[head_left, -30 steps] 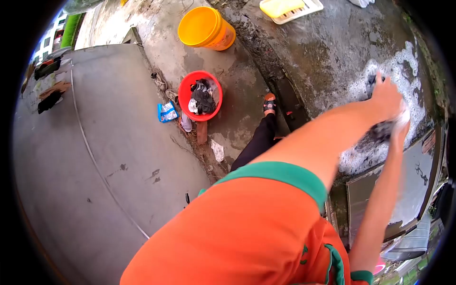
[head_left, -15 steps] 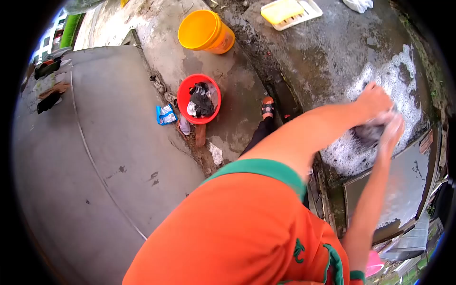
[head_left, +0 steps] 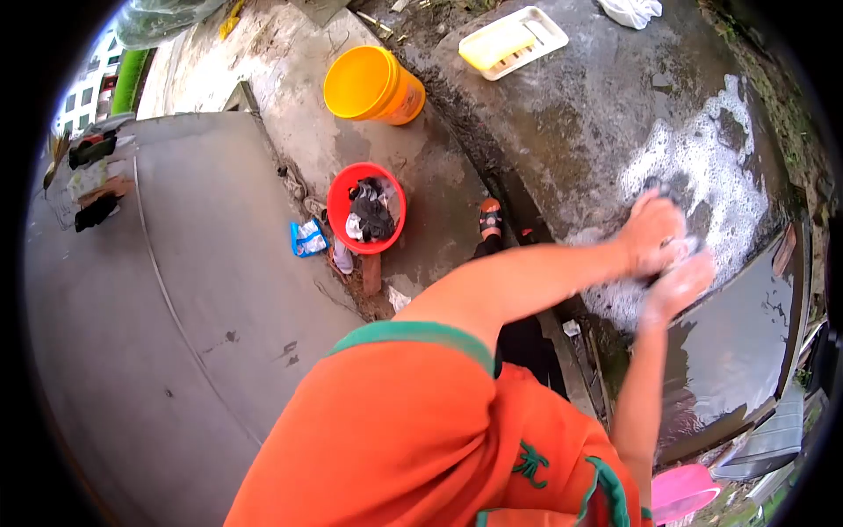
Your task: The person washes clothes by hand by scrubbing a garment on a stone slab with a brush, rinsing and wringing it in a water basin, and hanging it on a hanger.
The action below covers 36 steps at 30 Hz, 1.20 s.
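Observation:
Wet suds cover a patch of the concrete slab at the right, where white foam (head_left: 720, 167) spreads round both hands. My left hand (head_left: 652, 230) is closed on a dark, soapy cloth (head_left: 679, 186), which shows in small parts beyond and beneath the fingers. Just below it, my right hand (head_left: 683, 286) is closed too, close against the left, with foam on its fingers and the same bunched cloth between the hands. Much of the cloth is hidden by the hands, and motion blurs the fingers slightly.
A red basin (head_left: 330, 211) holds dark and white clothes, with a yellow bucket (head_left: 404, 98) above it. A yellow item lies on a white tray (head_left: 549, 31). A white cloth (head_left: 632, 10) is at the top right, a pink basin (head_left: 683, 492) at the bottom right.
Both hands have moved down and left over the foam with the cloth. The camera view has shifted, and more of the pink basin shows.

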{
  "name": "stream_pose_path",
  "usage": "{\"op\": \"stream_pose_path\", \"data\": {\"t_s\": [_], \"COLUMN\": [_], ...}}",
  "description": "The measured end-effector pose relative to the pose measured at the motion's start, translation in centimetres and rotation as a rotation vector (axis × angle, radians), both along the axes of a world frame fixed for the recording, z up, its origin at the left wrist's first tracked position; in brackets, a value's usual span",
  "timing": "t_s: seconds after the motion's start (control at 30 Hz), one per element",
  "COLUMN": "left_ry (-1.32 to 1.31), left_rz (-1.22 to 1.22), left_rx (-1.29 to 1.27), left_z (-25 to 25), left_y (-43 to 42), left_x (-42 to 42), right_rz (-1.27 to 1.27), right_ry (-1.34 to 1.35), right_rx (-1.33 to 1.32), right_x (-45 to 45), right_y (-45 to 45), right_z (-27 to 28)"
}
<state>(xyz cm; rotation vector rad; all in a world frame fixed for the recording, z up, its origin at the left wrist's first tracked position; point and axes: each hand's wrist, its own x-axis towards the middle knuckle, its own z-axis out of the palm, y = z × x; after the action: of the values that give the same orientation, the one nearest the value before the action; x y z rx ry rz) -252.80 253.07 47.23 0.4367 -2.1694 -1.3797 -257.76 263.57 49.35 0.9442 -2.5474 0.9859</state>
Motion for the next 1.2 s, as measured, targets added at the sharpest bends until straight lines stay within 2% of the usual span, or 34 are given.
{"op": "stream_pose_path", "data": {"t_s": [0.07,0.13,0.2,0.27,0.3,0.33,0.37,0.4,0.43,0.47,0.53,0.57,0.6,0.67,0.7,0.73,0.77,0.8,0.83,0.87,0.9,0.93,1.0,1.03,1.07,1.1,1.17,1.2], "left_ry": [0.065,-0.453,-0.514,-0.416,-0.359,-0.396,-0.304,-0.080,-0.073,0.226,-0.132,-0.371,-0.605,-0.392,-0.348,-0.315,-0.422,-0.256,-0.451,-0.012,0.032,0.003,0.054,-0.252,-0.230,-0.454,-0.314,-0.202], "left_rz": [0.064,-0.055,0.153,0.092,0.058,-0.164,-0.302,-0.209,0.028,0.123,-0.014,-0.068,-0.129,0.265,0.212,0.154,-0.135,-0.259,-0.365,-0.176,-0.119,-0.057,-0.083,-0.069,-0.036,-0.046,0.116,0.173], "left_rx": [-0.170,-0.289,-0.367,-0.340,-0.334,-0.286,-0.267,-0.107,-0.174,-0.176,-0.296,-0.291,-0.284,-0.555,-0.504,-0.449,-0.264,-0.228,-0.208,-0.214,-0.329,-0.245,-0.214,-0.339,-0.277,-0.356,-0.475,-0.552], "left_z": [-2.7,1.9,2.6,2.5,3.0,4.1,4.8,1.8,0.9,-1.9,-4.0,0.2,5.0,0.3,1.5,2.9,5.2,4.4,6.7,2.5,1.4,0.0,-0.4,0.3,2.1,3.4,2.3,0.8], "left_y": [0.3,-2.9,-3.4,-3.0,-3.0,-3.8,-4.3,-3.3,-1.2,-0.1,-2.2,-4.0,-5.4,-4.4,-4.1,-4.1,-4.4,-4.1,-4.7,-3.1,-1.9,-0.6,-2.0,-2.9,-3.6,-4.2,-4.1,-3.8], "left_x": [-1.0,-6.0,-11.6,-10.2,-9.3,-7.3,-4.7,-3.0,-1.6,-1.4,-5.1,-7.0,-8.8,-14.1,-13.3,-11.2,-9.2,-7.1,-7.1,-4.4,-2.4,-0.7,-2.9,-6.1,-8.1,-10.8,-11.9,-11.1], "right_rz": [0.138,0.161,0.015,-0.129,-0.044,0.043,0.013,-0.015,-0.014,0.035,0.147,0.043,0.038,-0.005,-0.070,-0.254,-0.220,-0.171,-0.162,-0.168,-0.177,-0.185,-0.071,-0.004,-0.149,-0.159,-0.218,-0.199], "right_ry": [-0.152,-0.401,-0.564,-0.761,-0.563,-0.357,-0.570,-0.791,-0.494,-0.291,0.051,0.241,0.088,-0.207,0.022,-0.566,-0.608,-0.630,-0.641,-0.633,-0.307,0.013,-0.044,-0.086,-0.587,-0.972,-0.270,-0.431], "right_rx": [-0.340,-0.163,-0.136,-0.291,-0.232,-0.187,-0.357,-0.521,-0.383,-0.249,-0.019,-0.015,0.005,0.054,0.018,0.064,-0.170,-0.417,-0.393,-0.388,-0.288,-0.177,-0.078,-0.022,-0.195,-0.362,0.058,-0.029], "right_x": [0.4,-9.9,-14.6,-12.1,-9.8,-8.0,-4.3,-0.5,2.0,1.7,-2.1,-6.6,-9.5,-15.1,-15.3,-11.7,-9.3,-8.0,-5.7,-3.9,-0.3,1.8,-2.3,-4.4,-7.3,-10.3,-12.6,-10.8], "right_y": [-0.7,-0.2,-2.6,-3.2,-1.8,-1.4,-2.4,-3.0,-1.8,-1.6,-2.1,-2.5,-3.1,-4.2,-3.3,-4.8,-3.6,-2.9,-2.8,-2.7,-1.8,-1.6,-1.5,-1.5,-3.0,-4.2,-4.4,-3.8], "right_z": [-2.8,-6.6,-5.5,-2.6,-2.9,-1.8,1.3,3.9,1.5,0.1,-1.7,-4.8,-5.5,-6.5,-8.6,-1.1,-1.4,-1.8,0.5,2.8,2.6,1.4,-0.8,-2.1,-2.0,-0.7,-2.0,-1.2]}}
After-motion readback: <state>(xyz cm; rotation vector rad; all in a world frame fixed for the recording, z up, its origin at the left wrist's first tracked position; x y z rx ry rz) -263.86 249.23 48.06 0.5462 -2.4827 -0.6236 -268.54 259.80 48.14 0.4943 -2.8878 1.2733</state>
